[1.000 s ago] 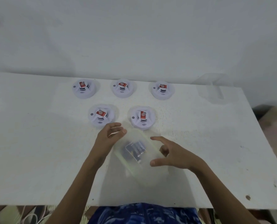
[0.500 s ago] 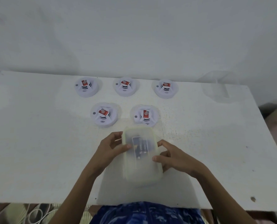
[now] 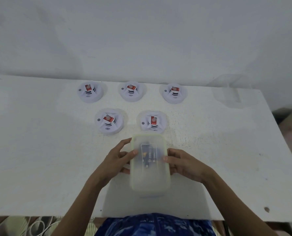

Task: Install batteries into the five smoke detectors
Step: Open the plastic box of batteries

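Note:
Five white round smoke detectors with red labels lie on the white table (image 3: 39, 150): three in a far row (image 3: 90, 92) (image 3: 131, 90) (image 3: 174, 93) and two nearer (image 3: 109, 121) (image 3: 152, 122). In front of them I hold a translucent plastic box with a pale green lid (image 3: 149, 174). Dark batteries (image 3: 149, 155) show through the lid. My left hand (image 3: 115, 161) grips the box's left side, thumb on the lid. My right hand (image 3: 184, 163) grips its right side, thumb on the lid.
A clear plastic container (image 3: 230, 91) stands at the table's far right by the white wall. The table's front edge runs just before my blue patterned clothing (image 3: 155, 225). Cables and a fan grille show below the edge at the left.
The box was tilted with my hands beside it; it has turned square to me and both hands have closed on its sides.

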Demonstrator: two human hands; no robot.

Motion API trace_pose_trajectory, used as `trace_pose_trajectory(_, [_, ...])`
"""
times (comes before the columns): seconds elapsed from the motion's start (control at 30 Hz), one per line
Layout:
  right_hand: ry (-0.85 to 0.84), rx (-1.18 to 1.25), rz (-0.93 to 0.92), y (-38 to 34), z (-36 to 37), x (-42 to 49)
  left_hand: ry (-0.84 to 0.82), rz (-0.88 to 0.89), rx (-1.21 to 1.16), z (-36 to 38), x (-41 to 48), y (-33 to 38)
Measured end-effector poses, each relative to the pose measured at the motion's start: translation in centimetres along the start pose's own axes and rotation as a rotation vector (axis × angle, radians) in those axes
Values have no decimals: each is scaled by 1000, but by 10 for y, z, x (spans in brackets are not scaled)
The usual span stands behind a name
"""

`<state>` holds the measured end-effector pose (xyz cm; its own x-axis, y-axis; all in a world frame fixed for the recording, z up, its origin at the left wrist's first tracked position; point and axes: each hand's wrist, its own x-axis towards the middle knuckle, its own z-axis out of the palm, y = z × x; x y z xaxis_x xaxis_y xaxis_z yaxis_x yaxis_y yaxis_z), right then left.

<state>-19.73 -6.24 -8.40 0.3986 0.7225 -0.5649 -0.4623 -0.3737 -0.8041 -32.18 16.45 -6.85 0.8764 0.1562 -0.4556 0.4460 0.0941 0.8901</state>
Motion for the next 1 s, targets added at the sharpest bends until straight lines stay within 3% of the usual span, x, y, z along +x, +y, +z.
trace_pose_trajectory(0.33, [-102,45,-7,-7,0,0,-70,14,-40,0,-1,4])
trace_pose_trajectory(0.5, [25,-67,-69,0,6,-5,-80,9,-35,-1,-1,4])
trace_pose_trajectory(0.7, [5,-65,-56,-8,10,-11,50,97,53,2,-2,2])
trace_pose_trajectory(1.0, [149,-134,-153,-20,12,-24,128,5,65,-5,-9,6])
